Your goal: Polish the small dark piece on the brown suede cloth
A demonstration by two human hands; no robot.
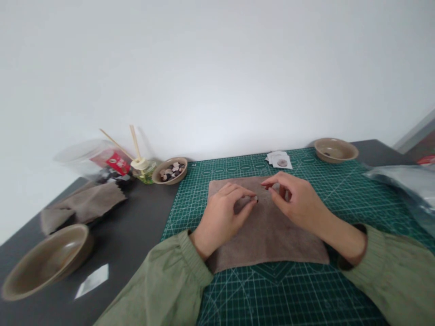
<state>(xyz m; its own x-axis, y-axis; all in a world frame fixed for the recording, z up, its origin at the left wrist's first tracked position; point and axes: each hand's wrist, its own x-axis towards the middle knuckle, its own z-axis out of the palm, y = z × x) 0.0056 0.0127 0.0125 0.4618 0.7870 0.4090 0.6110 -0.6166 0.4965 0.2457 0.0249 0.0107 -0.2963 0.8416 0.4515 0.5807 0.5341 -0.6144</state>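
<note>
My left hand (226, 213) is above a brown cloth (272, 240), its thumb and index finger pinched on a tiny dark-and-pale piece (257, 198). That piece is too small for me to tell its kind. To the right of it, my right hand (295, 197) hovers over the same cloth with fingers bent. A narrow gap shows between its thumb and index fingertip, and I see nothing held there. The cloth lies spread on a green cutting mat (244, 299).
At the back left, a small bowl (170, 172) holds several pink and dark pieces beside a reed diffuser (143, 170). Another bowl (336, 151) stands back right, near white cards (279, 160). Left are a large bowl (47, 262), folded cloth (88, 201) and white packet (92, 280). Clear plastic (404, 183) lies right.
</note>
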